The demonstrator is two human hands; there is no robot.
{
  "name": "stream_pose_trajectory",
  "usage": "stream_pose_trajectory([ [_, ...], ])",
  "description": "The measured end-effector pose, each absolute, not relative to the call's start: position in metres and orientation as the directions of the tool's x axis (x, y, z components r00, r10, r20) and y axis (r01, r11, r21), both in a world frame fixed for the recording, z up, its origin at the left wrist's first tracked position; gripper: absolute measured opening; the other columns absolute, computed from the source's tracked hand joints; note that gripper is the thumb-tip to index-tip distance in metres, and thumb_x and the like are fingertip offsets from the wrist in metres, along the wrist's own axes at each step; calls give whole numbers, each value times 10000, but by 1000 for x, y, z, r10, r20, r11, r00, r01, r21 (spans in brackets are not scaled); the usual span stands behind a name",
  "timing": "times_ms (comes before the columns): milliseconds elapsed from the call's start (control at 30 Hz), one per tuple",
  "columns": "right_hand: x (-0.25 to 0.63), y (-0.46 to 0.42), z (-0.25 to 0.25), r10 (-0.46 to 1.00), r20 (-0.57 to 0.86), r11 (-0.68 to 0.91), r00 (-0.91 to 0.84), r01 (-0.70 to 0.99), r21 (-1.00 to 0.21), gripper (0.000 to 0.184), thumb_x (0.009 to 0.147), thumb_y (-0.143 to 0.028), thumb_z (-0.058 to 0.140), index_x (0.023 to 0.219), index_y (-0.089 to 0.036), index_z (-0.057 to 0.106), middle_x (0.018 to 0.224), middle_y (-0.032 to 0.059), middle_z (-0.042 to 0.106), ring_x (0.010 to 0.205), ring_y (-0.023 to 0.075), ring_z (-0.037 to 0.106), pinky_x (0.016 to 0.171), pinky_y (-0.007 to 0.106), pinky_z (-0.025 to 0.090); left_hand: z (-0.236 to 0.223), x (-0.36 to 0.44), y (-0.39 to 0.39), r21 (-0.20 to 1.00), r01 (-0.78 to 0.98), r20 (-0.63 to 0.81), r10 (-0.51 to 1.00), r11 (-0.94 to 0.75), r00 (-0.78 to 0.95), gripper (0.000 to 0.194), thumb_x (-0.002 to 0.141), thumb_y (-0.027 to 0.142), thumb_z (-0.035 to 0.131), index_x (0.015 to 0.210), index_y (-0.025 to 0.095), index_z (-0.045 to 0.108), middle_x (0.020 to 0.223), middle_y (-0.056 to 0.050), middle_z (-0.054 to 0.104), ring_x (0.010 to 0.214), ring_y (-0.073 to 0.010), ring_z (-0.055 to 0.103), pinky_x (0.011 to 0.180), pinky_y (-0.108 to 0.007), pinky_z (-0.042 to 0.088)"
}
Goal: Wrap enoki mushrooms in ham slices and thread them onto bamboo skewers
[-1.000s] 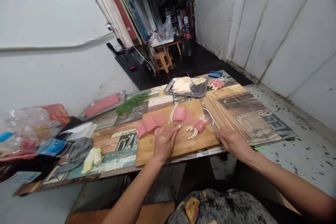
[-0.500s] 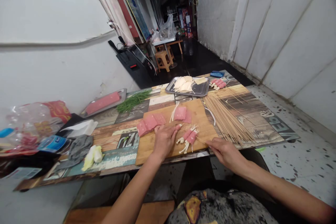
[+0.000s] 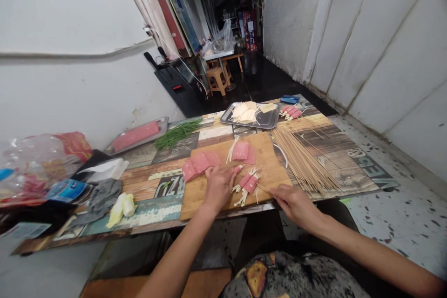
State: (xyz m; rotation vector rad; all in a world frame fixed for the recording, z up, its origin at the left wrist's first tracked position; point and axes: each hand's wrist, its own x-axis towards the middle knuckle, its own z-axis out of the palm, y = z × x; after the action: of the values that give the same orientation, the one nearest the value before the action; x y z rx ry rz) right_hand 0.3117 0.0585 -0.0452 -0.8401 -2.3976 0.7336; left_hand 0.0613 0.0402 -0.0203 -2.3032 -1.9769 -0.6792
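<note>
My left hand (image 3: 219,186) lies on the wooden cutting board (image 3: 209,193), fingers bent, its tips touching a pink meat roll (image 3: 248,183) wrapped round white enoki mushrooms. My right hand (image 3: 295,202) is at the board's near right corner, pinching a thin bamboo skewer (image 3: 266,189) that points into the roll. Flat pink meat slices (image 3: 199,164) lie on the board's far left. Another slice with enoki strands (image 3: 240,151) lies at the far middle.
A pile of bamboo skewers (image 3: 303,162) lies right of the board. A metal tray of enoki (image 3: 252,114), finished rolls (image 3: 290,112), green chives (image 3: 176,133) and a tray with a meat block (image 3: 134,136) sit farther back. Bags, a grey cloth (image 3: 103,198) and clutter fill the table's left end.
My right hand left the skewer pile with one skewer and came left to the roll. The roll slid nearer to my left hand. The left hand stayed almost still.
</note>
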Motion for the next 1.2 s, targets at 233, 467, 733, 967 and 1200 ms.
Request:
stream_pose_trajectory([
  [233,308,55,-50,690,253,650,-678,427,-629,302,929,-142,353,898,-141,653,748,68,593,714,169,567,653,255,417,-19,62,40,195,969,339,938,-150,77,277,946,344,443,955,271,710,817,-32,703,813,-197,560,799,-381,309],
  [467,307,53,-51,698,235,647,-676,457,-610,304,925,-139,350,942,-139,653,767,71,607,725,176,576,662,263,430,-19,62,40,189,972,333,940,-141,72,277,949,338,442,945,278,713,823,-26,704,807,-196,546,777,-381,277],
  [733,303,51,-48,717,186,626,-672,502,-597,287,922,-136,354,906,-143,641,760,60,593,728,175,570,659,261,406,-17,62,41,169,974,339,937,-151,86,276,944,330,451,938,267,720,807,-50,706,801,-209,559,769,-383,281],
  [967,298,53,-40,719,136,619,-682,539,-571,263,915,-130,369,868,-157,626,752,47,577,698,155,549,630,244,366,-18,59,42,176,970,317,943,-166,104,256,948,288,449,1018,300,695,915,-27,712,857,-208,569,780,-380,266],
  [1200,292,58,-39,701,128,627,-701,522,-578,279,929,-125,355,839,-148,619,754,48,571,716,149,541,645,238,370,-18,55,44,166,967,307,942,-196,138,286,952,270,422,944,257,708,822,-37,708,790,-211,558,739,-369,265],
])
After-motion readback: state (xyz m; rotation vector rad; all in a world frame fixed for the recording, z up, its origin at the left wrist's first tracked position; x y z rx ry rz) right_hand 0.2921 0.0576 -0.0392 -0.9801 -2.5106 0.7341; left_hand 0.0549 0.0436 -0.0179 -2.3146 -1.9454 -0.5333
